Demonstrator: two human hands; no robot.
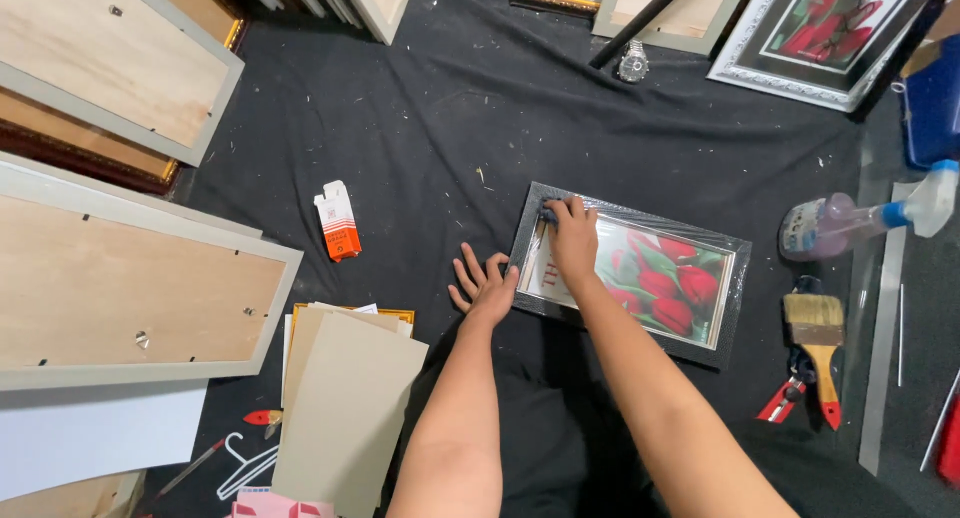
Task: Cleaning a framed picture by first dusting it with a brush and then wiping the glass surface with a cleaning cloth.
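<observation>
Hands working on a dark picture frame, centre of view.
Right hand is pinching a dark cloth at its upper-left corner; left hand is lying flat, fingers spread, against its left edge.

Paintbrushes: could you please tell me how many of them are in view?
1: a flat paintbrush lies on the dark cloth right of the tulip picture frame, below the spray bottle. Others may be hidden.
</observation>
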